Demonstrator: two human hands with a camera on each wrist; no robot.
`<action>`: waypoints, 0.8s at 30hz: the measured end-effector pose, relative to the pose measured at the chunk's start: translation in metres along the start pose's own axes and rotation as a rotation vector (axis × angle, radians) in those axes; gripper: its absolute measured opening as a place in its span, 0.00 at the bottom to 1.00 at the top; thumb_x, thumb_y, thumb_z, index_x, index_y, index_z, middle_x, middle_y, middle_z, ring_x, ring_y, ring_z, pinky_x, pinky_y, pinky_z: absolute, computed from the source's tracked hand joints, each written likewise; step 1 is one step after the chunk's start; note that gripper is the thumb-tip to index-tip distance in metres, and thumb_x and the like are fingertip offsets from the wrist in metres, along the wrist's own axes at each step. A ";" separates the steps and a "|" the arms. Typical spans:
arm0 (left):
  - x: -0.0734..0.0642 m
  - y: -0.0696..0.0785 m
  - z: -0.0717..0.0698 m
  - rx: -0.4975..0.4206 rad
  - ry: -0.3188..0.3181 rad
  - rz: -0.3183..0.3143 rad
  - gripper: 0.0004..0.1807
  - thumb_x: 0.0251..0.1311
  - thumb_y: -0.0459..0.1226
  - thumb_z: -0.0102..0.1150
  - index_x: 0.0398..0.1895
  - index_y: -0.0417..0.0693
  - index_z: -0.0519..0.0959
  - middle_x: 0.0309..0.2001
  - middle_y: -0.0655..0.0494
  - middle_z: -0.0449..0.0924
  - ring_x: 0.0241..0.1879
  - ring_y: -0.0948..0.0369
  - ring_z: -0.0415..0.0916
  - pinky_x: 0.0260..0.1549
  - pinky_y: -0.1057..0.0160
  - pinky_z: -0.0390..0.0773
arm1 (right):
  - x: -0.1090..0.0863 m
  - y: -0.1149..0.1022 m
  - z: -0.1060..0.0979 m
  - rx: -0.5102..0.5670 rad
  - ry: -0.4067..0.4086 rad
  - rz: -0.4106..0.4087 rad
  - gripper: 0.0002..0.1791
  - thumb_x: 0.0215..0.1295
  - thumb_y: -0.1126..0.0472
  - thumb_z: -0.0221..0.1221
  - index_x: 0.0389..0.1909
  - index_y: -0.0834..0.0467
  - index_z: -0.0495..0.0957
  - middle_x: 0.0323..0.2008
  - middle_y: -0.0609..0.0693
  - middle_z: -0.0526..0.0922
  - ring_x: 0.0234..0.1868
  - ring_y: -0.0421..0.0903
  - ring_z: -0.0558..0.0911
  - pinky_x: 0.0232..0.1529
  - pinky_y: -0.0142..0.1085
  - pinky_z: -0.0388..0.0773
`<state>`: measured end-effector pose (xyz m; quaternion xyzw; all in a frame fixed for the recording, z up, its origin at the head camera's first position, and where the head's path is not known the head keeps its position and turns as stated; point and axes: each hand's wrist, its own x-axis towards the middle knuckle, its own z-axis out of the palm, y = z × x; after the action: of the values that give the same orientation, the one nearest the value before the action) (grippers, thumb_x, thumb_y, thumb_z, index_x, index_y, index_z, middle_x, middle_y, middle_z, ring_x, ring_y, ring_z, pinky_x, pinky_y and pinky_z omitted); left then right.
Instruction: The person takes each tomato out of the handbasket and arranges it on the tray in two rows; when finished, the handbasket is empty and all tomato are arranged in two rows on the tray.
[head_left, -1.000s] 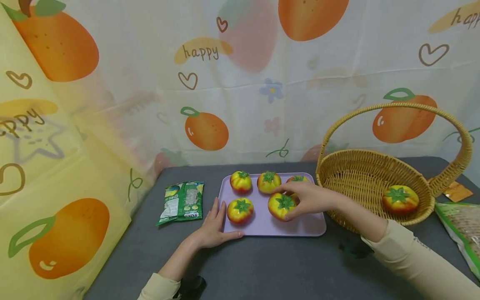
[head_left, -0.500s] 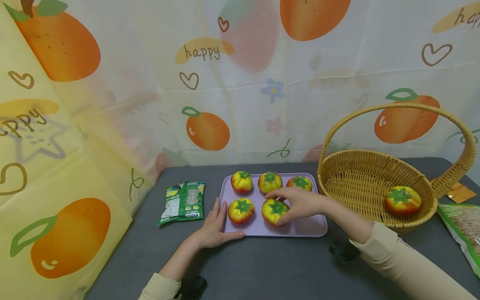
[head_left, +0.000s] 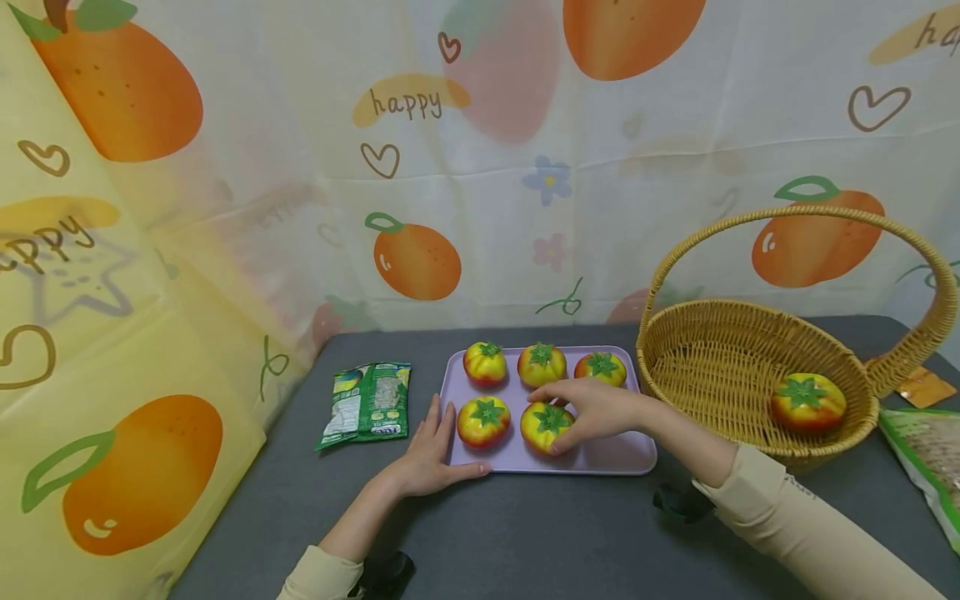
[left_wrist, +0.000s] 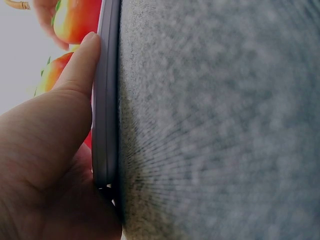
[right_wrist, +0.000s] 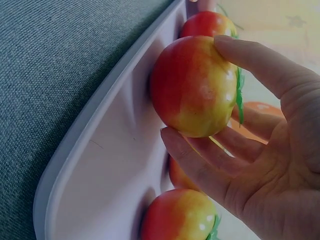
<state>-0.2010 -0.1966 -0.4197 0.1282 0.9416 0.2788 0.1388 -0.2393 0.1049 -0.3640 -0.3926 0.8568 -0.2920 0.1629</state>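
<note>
My right hand [head_left: 603, 408] holds a red-and-yellow tomato [head_left: 542, 425] with a green leafy top, at the middle of the front row on a lilac tray [head_left: 618, 454]. In the right wrist view, thumb and fingertips span that tomato [right_wrist: 192, 87] close over the tray floor. To its left sits another tomato [head_left: 483, 421]; three more, such as the back middle tomato [head_left: 542, 365], line the rear. My left hand [head_left: 423, 458] rests at the tray's front left corner, fingers extended along the left side. In the left wrist view its thumb [left_wrist: 80, 70] lies along the tray rim.
A wicker basket [head_left: 720, 367] with a tall handle stands right of the tray, one tomato [head_left: 808, 403] inside. Left of the tray lies a green packet [head_left: 367, 404]. Another bag [head_left: 930, 458] and an orange packet [head_left: 926, 386] lie at the far right. A printed curtain [head_left: 487, 208] hangs behind.
My right hand has carried the tomato a little left and down towards the tray, then nearly stopped. The rear right tomato is now uncovered. My left hand stays at the corner.
</note>
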 end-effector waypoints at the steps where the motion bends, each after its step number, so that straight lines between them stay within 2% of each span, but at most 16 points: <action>1: 0.000 0.000 0.000 0.001 -0.001 0.001 0.63 0.50 0.64 0.63 0.78 0.41 0.42 0.77 0.38 0.25 0.72 0.32 0.36 0.67 0.36 0.43 | 0.000 0.000 0.000 -0.005 0.001 0.003 0.37 0.56 0.51 0.69 0.65 0.61 0.70 0.59 0.51 0.76 0.57 0.50 0.76 0.58 0.49 0.71; 8: 0.000 0.001 0.000 0.000 -0.001 0.003 0.63 0.50 0.65 0.63 0.78 0.41 0.42 0.77 0.38 0.25 0.72 0.32 0.37 0.67 0.36 0.44 | 0.000 -0.002 0.000 -0.007 0.001 0.021 0.37 0.56 0.51 0.69 0.65 0.61 0.70 0.58 0.51 0.77 0.57 0.50 0.76 0.58 0.47 0.71; 24: -0.001 0.001 0.000 -0.008 0.004 -0.001 0.63 0.50 0.64 0.64 0.77 0.40 0.42 0.77 0.38 0.25 0.72 0.33 0.36 0.67 0.36 0.42 | -0.008 -0.001 -0.006 0.061 0.003 0.037 0.38 0.59 0.49 0.67 0.66 0.61 0.68 0.63 0.56 0.73 0.60 0.56 0.74 0.58 0.53 0.70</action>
<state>-0.2000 -0.1958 -0.4189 0.1268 0.9407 0.2829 0.1377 -0.2366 0.1130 -0.3586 -0.3710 0.8549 -0.3155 0.1788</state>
